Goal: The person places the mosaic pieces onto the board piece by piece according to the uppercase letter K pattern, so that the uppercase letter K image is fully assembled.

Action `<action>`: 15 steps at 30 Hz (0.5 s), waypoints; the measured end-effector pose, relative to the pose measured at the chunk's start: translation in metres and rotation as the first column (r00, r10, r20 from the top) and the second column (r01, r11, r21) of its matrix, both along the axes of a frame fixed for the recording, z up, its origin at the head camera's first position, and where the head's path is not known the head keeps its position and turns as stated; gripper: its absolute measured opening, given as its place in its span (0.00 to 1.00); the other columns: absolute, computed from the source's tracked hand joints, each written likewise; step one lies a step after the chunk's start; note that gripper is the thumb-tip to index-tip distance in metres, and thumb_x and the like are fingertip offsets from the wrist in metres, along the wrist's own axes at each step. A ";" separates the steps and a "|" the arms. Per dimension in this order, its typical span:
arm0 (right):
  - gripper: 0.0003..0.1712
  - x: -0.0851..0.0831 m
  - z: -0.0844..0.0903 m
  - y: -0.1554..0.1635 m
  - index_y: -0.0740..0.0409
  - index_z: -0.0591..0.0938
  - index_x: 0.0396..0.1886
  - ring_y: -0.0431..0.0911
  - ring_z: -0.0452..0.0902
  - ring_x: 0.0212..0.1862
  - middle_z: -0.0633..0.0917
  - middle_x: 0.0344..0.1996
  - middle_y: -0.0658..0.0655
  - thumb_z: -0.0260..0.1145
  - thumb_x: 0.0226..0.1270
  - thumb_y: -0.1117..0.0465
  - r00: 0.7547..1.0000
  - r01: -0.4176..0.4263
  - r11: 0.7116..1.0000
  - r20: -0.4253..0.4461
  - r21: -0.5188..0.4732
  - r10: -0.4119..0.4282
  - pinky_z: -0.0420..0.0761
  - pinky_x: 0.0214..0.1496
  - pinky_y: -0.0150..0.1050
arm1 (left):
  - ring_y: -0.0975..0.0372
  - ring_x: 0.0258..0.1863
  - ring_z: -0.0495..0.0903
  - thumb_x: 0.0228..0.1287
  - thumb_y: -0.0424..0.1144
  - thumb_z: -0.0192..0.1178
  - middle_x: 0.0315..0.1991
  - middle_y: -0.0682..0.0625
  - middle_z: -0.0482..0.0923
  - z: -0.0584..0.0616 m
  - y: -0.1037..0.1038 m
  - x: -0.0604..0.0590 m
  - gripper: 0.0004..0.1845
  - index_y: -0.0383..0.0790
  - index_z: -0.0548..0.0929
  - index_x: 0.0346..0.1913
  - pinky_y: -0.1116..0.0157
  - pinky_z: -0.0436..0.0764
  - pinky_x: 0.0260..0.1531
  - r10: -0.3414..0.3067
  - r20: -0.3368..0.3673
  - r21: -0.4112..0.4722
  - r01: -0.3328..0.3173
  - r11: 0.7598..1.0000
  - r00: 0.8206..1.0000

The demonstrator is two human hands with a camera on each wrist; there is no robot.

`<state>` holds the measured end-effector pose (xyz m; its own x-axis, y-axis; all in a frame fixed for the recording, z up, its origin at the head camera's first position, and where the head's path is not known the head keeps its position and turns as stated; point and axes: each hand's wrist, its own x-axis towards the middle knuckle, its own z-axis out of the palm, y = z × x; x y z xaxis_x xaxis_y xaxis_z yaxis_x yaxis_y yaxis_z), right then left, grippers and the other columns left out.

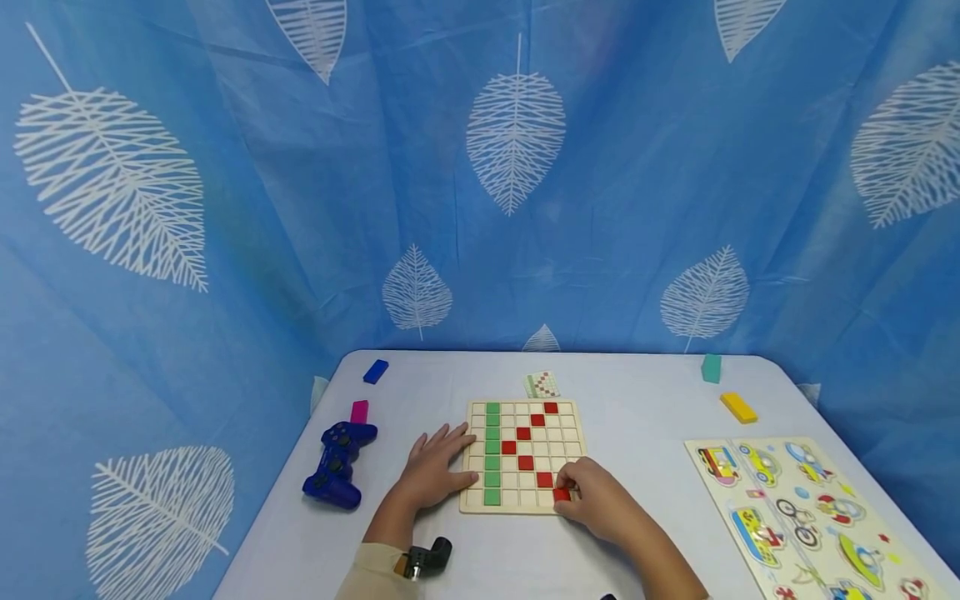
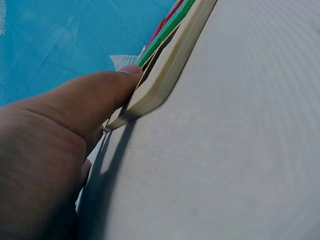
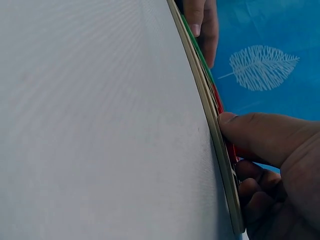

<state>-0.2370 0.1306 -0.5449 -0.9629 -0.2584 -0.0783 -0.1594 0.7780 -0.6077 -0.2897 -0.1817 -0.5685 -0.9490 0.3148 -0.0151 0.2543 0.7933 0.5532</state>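
Observation:
A square wooden grid board [image 1: 528,503] lies on the table, with a column of green tiles [image 1: 492,462] at its left and several red tiles [image 1: 525,462] in two slanting lines. At the board's lower right corner, my right hand [image 1: 597,502] pinches a red tile [image 1: 562,496] between thumb and fingers. The right wrist view has the thumb [image 3: 245,127] against the red at the board's edge, with the other fingers curled below. My left hand [image 1: 435,471] spreads its fingers at the left edge; its thumb [image 2: 107,90] touches the rim near the green.
Behind the board lies a small pattern card [image 1: 542,384]. A blue game controller [image 1: 335,468], a pink block [image 1: 359,412] and a blue block [image 1: 376,372] are on the left. To the right are a teal block [image 1: 712,368], a yellow block [image 1: 738,407] and a picture puzzle board [image 1: 808,500].

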 end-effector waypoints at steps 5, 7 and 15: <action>0.14 0.002 0.001 0.002 0.46 0.82 0.35 0.42 0.70 0.38 0.76 0.35 0.47 0.82 0.57 0.58 1.000 0.005 1.000 -0.003 -0.005 -0.005 0.73 0.39 0.38 | 0.51 0.85 0.48 0.65 0.58 0.71 0.83 0.57 0.59 0.000 0.002 -0.001 0.38 0.57 0.73 0.77 0.38 0.39 0.81 -0.003 -0.002 0.000 0.003 1.000 1.000; 0.13 0.002 0.001 0.003 0.46 0.82 0.34 0.42 0.70 0.37 0.76 0.35 0.47 0.81 0.58 0.59 1.000 0.007 1.000 -0.003 -0.016 -0.007 0.72 0.38 0.37 | 0.50 0.85 0.48 0.65 0.58 0.71 0.83 0.57 0.59 0.000 0.002 -0.001 0.38 0.56 0.73 0.77 0.37 0.39 0.81 -0.006 -0.003 -0.002 0.006 1.000 1.000; 0.12 0.001 -0.001 0.005 0.46 0.82 0.30 0.42 0.71 0.33 0.76 0.31 0.47 0.80 0.58 0.62 1.000 0.005 0.999 -0.006 -0.040 -0.005 0.71 0.33 0.34 | 0.51 0.85 0.48 0.65 0.58 0.71 0.83 0.57 0.59 -0.002 0.002 0.000 0.38 0.56 0.73 0.76 0.38 0.39 0.81 0.006 0.003 -0.010 -0.006 1.000 1.000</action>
<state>-0.2361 0.1354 -0.5464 -0.9646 -0.2562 -0.0626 -0.1589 0.7540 -0.6374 -0.2895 -0.1799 -0.5700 -0.9508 0.3092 -0.0210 0.2482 0.8003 0.5459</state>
